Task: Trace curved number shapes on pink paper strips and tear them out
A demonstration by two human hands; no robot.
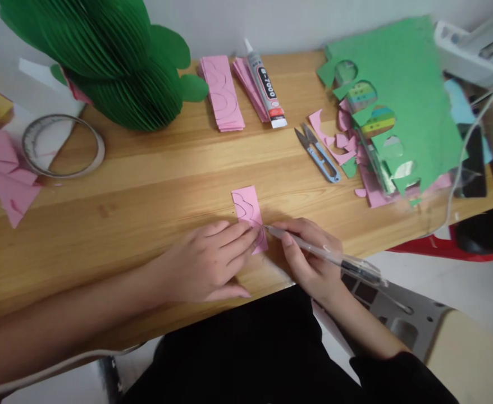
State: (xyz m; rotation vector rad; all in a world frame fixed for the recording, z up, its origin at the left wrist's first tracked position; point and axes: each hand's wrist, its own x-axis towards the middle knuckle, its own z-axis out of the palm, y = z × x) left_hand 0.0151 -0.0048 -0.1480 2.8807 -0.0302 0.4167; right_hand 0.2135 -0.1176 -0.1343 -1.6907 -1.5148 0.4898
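A small pink paper strip [246,206] with curved pen lines lies near the front edge of the wooden table [145,185]. My left hand [206,261] lies flat with its fingers stretched out, pressing the strip's lower end down. My right hand [311,258] is closed on a clear pen [331,258], whose tip touches the lower part of the strip just right of my left fingertips.
Behind lie two stacks of pink strips [222,92], a glue tube [265,84] and blue snips [319,152]. A cut green sheet [402,95] over pink scraps fills the right. A green paper cactus [115,62], a tape roll [63,145] and folded pink paper [2,174] stand left.
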